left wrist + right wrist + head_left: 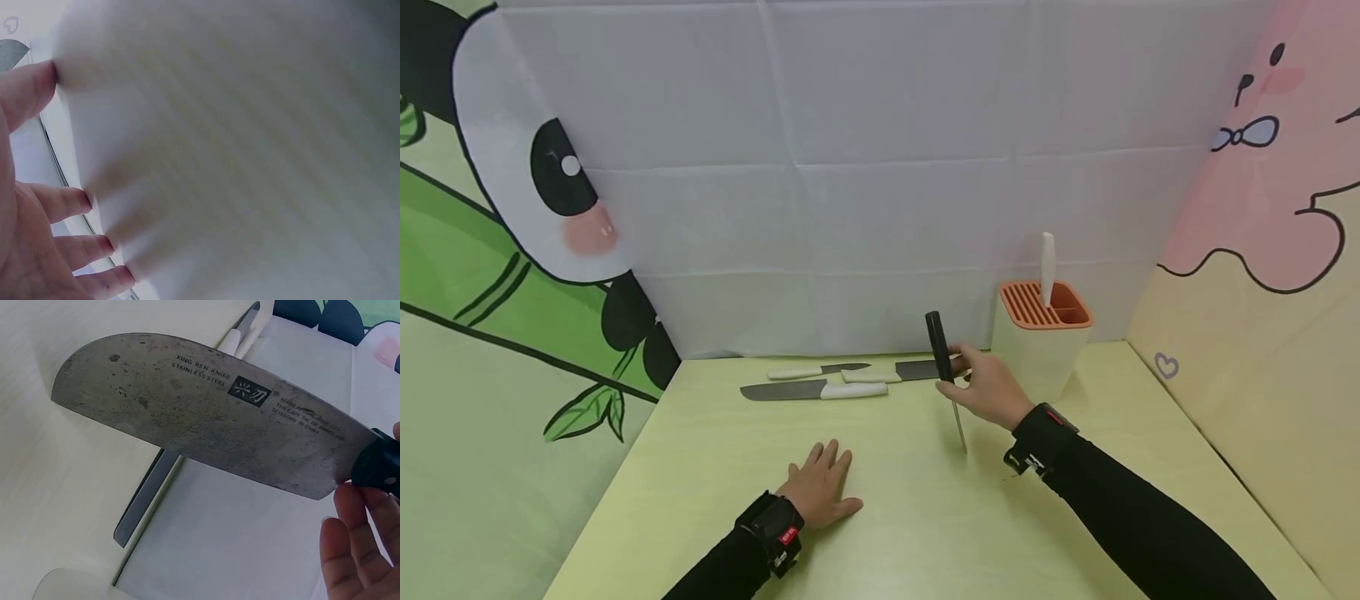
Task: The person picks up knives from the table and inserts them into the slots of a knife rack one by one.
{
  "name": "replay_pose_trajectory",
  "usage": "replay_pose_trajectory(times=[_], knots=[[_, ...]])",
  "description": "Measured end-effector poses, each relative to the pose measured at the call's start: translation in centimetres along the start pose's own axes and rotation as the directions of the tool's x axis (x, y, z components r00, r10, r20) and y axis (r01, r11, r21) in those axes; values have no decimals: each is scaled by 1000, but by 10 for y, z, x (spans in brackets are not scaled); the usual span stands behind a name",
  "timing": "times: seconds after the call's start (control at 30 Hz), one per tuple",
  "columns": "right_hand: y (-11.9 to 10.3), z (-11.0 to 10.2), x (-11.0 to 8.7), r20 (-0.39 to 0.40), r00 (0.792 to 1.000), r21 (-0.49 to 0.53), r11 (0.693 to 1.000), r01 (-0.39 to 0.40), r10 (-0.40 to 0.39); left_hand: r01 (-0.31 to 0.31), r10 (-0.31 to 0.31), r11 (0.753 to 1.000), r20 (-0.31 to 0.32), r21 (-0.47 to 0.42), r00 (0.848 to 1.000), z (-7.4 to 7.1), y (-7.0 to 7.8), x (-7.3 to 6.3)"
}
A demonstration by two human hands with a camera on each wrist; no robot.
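My right hand (988,389) pinches a kitchen knife (937,342) by its black handle, with the blade pointing down over the table. The right wrist view shows the broad, stained steel blade (187,412) with printed lettering, and fingers (347,550) at the handle's end. Left of this hand lie three white-handled knives: a large one (786,389) in front, a small one (801,372) behind it, and a wide-bladed one (913,371) partly hidden by the held knife and hand. My left hand (822,486) rests on the table with fingers spread, holding nothing.
A cream knife block (1030,354) with an orange slotted top stands at the back right, a white handle (1048,267) rising from it. The pale yellow table (910,533) meets a white cloth backdrop (895,208). Cartoon-printed walls flank both sides.
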State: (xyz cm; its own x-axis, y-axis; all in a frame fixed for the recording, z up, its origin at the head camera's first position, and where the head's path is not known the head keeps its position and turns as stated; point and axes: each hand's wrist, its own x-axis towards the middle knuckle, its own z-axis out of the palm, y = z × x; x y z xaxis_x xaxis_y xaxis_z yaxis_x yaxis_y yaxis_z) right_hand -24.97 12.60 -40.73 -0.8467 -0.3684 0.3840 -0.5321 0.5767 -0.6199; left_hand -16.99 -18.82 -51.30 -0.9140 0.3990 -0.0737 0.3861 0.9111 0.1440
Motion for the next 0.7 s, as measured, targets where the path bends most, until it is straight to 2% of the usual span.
replay_pose_trajectory(times=[0.2, 0.5, 0.7], knots=[[3, -10, -2, 16, 998, 75, 995, -60, 59, 8, -8, 1000, 6, -6, 1000, -2, 0, 0], [9, -22, -1, -7, 992, 150, 981, -125, 127, 7, -7, 1000, 10, -16, 1000, -2, 1, 0], [12, -33, -1, -26, 989, 199, 970, -140, 148, -2, 2, 1000, -3, -3, 1000, 0, 0, 0]])
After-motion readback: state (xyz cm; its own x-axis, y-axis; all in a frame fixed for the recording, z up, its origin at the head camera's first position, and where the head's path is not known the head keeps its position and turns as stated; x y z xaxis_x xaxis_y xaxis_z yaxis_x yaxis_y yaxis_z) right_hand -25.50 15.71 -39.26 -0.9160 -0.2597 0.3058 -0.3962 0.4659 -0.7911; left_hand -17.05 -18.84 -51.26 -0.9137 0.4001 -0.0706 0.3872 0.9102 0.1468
